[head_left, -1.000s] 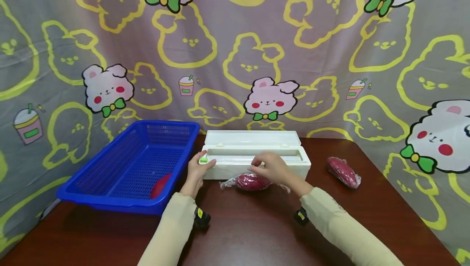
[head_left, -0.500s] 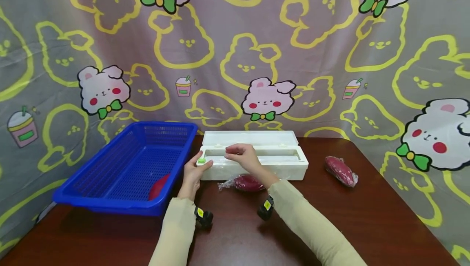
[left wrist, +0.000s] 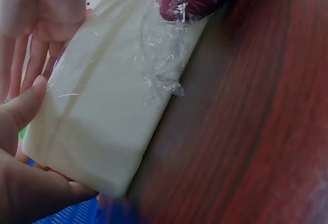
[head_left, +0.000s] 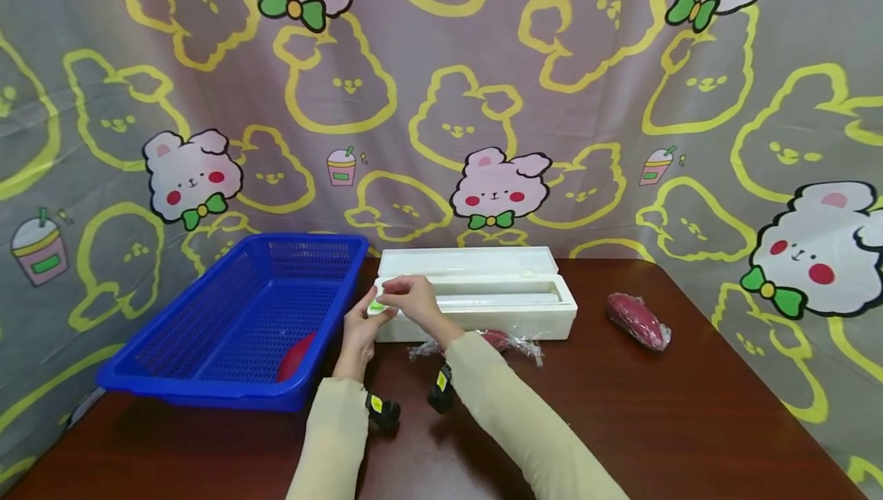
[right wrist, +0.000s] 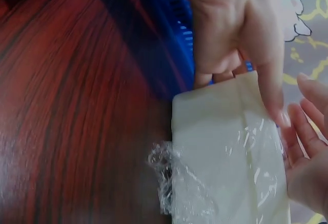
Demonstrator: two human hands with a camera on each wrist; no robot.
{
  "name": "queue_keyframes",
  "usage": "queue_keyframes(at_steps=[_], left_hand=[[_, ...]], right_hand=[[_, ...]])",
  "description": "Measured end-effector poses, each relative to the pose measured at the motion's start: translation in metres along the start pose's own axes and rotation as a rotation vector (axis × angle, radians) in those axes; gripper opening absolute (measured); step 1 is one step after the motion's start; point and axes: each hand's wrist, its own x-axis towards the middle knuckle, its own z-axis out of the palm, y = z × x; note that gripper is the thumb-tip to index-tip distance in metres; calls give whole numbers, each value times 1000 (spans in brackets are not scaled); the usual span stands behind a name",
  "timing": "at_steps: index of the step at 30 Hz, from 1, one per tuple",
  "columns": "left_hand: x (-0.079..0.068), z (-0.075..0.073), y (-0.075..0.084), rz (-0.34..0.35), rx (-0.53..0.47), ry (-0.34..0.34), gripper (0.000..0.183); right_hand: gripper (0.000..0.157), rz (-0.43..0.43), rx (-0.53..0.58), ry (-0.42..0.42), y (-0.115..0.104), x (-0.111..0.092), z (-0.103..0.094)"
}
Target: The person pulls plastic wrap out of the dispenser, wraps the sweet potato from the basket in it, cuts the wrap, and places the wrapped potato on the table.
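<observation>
No word, brand or number is showing legibly. In the head view, a small yellow label is standing on the black left wrist camera, and a second yellow label is marking the right wrist camera; their dark marks are staying unreadable. On the curtain, printed drink cups are bearing green patches without readable lettering.

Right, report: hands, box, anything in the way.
Left hand grips left end of white box; right hand by green tab. Lid open. Wrapped red item close in front, partly hidden.
</observation>
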Motion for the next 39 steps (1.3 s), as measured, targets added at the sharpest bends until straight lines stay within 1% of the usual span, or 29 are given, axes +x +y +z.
queue_keyframes(at_steps=[2, 3, 6, 9, 12, 14, 18, 22, 27, 28, 30, 33, 35, 36, 37, 39], left_hand=[[0, 0, 1, 14, 60, 3, 61], [0, -1, 2, 27, 106, 3, 60], [-1, -1, 7, 88, 266, 3, 58], [-4, -1, 10, 142, 431, 10, 56], [-5, 0, 11, 166, 504, 7, 55], [-4, 0, 11, 174, 518, 7, 54], [-2, 0, 10, 151, 474, 13, 54], [-1, 0, 9, 128, 433, 26, 55], [-2, -2, 9, 125, 419, 55, 56], [-3, -3, 9, 123, 422, 59, 56], [-3, -3, 8, 121, 432, 55, 56], [-4, -4, 7, 131, 460, 42, 55], [-5, -5, 7, 153, 488, 16, 52], [-5, -5, 7, 164, 500, 2, 50], [-5, -5, 7, 173, 510, -10, 48], [-5, -6, 8, 184, 525, -26, 45]], right_hand=[[21, -10, -83, 1, 7, 4, 5], [21, -12, -119, -3, 7, 4, 7], [19, -39, -219, 2, 4, 2, 9], [18, -57, -278, 12, 3, 2, 9], [17, -62, -325, 13, 3, 2, 9], [16, -65, -339, -2, 2, 2, 9], [13, -68, -347, -39, 1, 3, 8], [11, -64, -355, -46, 0, 4, 8], [13, -30, -346, -79, -2, 7, 6], [13, -17, -352, -92, 1, 9, 6], [12, -31, -405, -98, 2, 10, 3], [9, -132, -444, -124, 51, 36, 8], [11, -223, -480, -117, 89, 55, 13], [13, -256, -477, -124, 110, 66, 16], [14, -255, -479, -146, 129, 76, 20], [14, -245, -507, -146, 142, 84, 23]])
